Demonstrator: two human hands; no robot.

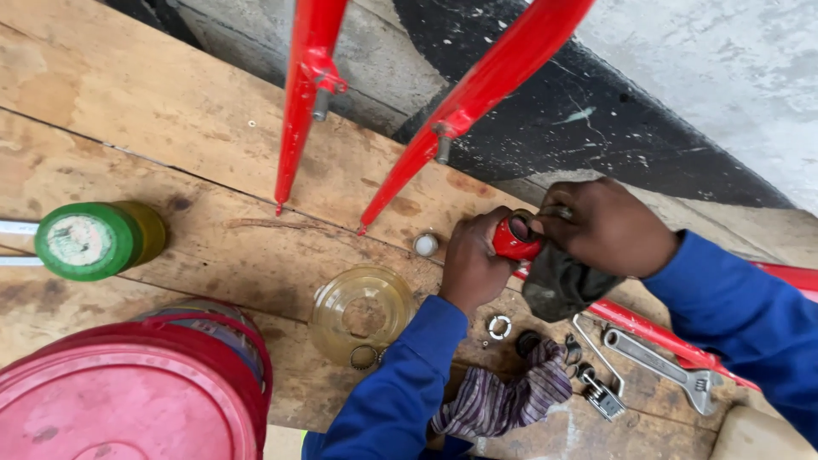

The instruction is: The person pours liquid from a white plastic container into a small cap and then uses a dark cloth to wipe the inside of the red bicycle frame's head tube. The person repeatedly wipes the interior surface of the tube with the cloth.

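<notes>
My left hand grips the round open end of a red bicycle frame tube that lies on a wooden bench. My right hand presses a dark rag against that same open end, fingers curled at the rim. Both arms wear blue sleeves. Two red frame stays slant up from the bench just left of my hands.
An adjustable wrench, a metal ring nut, a striped cloth and small metal parts lie below my hands. A clear plastic lid, a small white cap, a green-topped bottle and a red bucket sit to the left.
</notes>
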